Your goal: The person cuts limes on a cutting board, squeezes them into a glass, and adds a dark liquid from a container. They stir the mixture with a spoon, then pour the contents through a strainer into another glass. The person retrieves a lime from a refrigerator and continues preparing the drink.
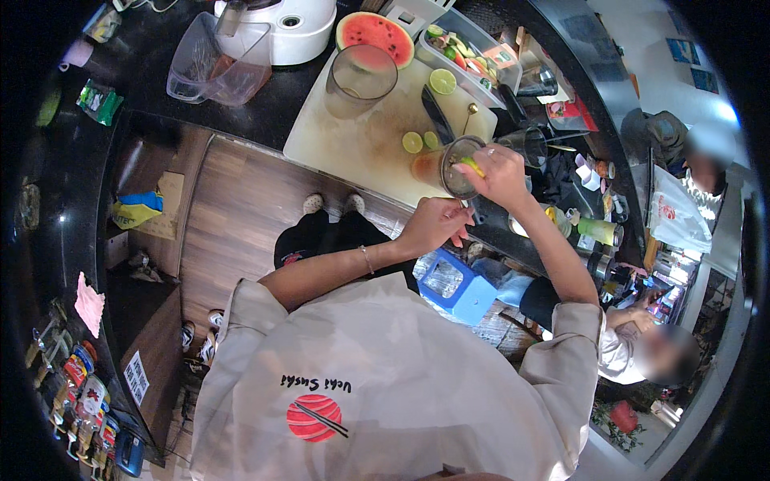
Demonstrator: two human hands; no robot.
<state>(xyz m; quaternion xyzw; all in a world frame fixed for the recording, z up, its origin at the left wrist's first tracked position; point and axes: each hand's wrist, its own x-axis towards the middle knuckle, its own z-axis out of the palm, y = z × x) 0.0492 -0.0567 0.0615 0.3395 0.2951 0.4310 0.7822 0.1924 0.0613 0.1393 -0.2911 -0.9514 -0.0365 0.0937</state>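
My right hand point(501, 175) pinches a piece of lime point(472, 166) at the mouth of a glass point(454, 188), closed around it. The glass stands near the cutting board's front right corner, with a reddish tint showing through its side. Just in front of the glass, my left hand point(435, 228) is held with curled fingers; whatever they hold, if anything, is hidden. Two lime pieces point(412, 142) lie on the pale cutting board point(361, 148) beside the glass. Behind them rests a dark-bladed knife point(437, 115), and a larger lime half point(442, 81) sits further back.
An empty tall glass point(358, 88) stands at the board's back left, near a cut watermelon point(375, 36). A clear tub point(457, 60) holds fruit scraps. A white appliance point(293, 32) is at the back. Jars and cups crowd the right counter. Another person point(622, 345) is at the far right.
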